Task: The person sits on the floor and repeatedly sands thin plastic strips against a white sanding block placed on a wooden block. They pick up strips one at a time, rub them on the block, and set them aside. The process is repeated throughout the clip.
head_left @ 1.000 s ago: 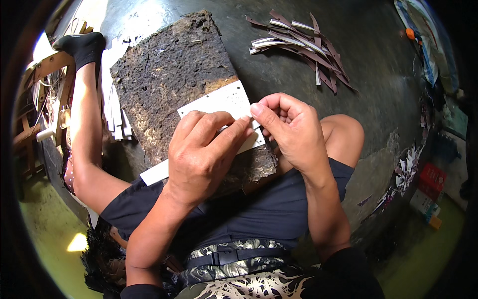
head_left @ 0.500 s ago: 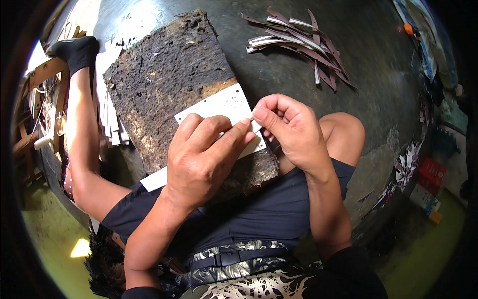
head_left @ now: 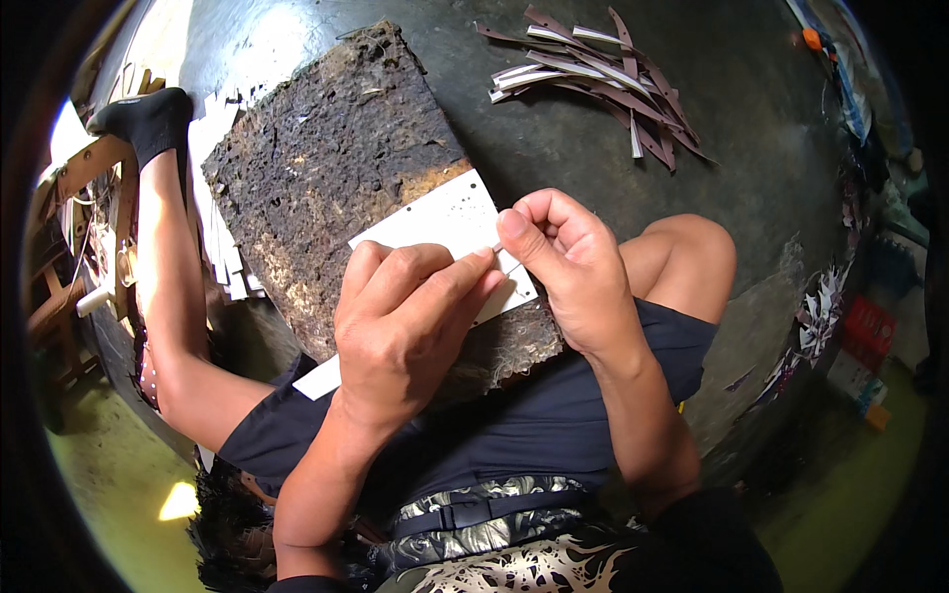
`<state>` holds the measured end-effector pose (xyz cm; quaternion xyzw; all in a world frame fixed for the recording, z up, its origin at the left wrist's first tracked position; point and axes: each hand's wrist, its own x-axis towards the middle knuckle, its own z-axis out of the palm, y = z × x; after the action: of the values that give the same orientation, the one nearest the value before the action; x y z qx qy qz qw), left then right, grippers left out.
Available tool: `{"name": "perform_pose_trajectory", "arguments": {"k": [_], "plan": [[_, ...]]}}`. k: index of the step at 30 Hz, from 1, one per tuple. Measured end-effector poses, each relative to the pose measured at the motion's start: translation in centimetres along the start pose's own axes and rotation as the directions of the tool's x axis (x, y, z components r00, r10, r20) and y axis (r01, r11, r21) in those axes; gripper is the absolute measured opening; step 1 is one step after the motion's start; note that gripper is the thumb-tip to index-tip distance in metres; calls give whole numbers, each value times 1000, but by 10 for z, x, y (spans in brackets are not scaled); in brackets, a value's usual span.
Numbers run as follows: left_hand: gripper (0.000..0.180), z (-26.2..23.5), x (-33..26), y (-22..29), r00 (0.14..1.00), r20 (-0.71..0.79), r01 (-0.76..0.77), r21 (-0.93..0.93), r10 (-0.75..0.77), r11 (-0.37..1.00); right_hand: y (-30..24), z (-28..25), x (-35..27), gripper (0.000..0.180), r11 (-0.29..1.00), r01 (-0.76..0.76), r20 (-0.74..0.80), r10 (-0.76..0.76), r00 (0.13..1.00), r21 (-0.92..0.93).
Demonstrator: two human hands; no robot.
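The white board (head_left: 447, 218) with dark dots is under the left hand (head_left: 395, 321). Its fingers bend down, but I can't tell if they grip. The right hand (head_left: 575, 265), just beside, has finger and thumb pinched together. A rough dark block (head_left: 316, 148) is under the board. Past the hands lie brown and white strips (head_left: 611, 75).

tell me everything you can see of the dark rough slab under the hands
The dark slab is roughly rectangular, with a pitted, crusty surface; its material is unclear. It is mostly blackish, with tan patches and an orange-brown area beside the white sheet. Its near right corner looks ragged. It lies slanted, its near end by the person's lap. The white sheet rests on that near part, and the left hand hides some of it; whether the hand touches the slab cannot be seen.
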<state>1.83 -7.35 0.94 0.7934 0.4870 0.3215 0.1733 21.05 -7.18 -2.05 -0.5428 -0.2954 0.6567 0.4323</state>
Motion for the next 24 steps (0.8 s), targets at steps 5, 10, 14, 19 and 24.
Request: {"name": "perform_pose_trajectory", "arguments": {"k": [5, 10, 14, 19, 24], "plan": [[31, 1, -3, 0, 1000, -19, 15, -8, -15, 1000, 5, -7, 0, 21, 982, -39, 65, 27, 998, 183], [32, 2, -4, 0, 1000, -24, 5, -15, -5, 1000, 5, -12, 1, 17, 960, -69, 117, 38, 992, 273], [33, 3, -4, 0, 1000, -18, -11, 0, 11, 1000, 6, -13, 2, 17, 966, -74, 102, 51, 994, 246], [34, 3, -4, 1, 1000, -19, -1, -14, 1, 1000, 7, -17, 5, 18, 958, -72, 112, 42, 993, 278], [35, 4, -4, 1, 1000, -13, -9, -7, 9, 1000, 11, -15, 6, 20, 965, -66, 52, 55, 997, 255]]}}
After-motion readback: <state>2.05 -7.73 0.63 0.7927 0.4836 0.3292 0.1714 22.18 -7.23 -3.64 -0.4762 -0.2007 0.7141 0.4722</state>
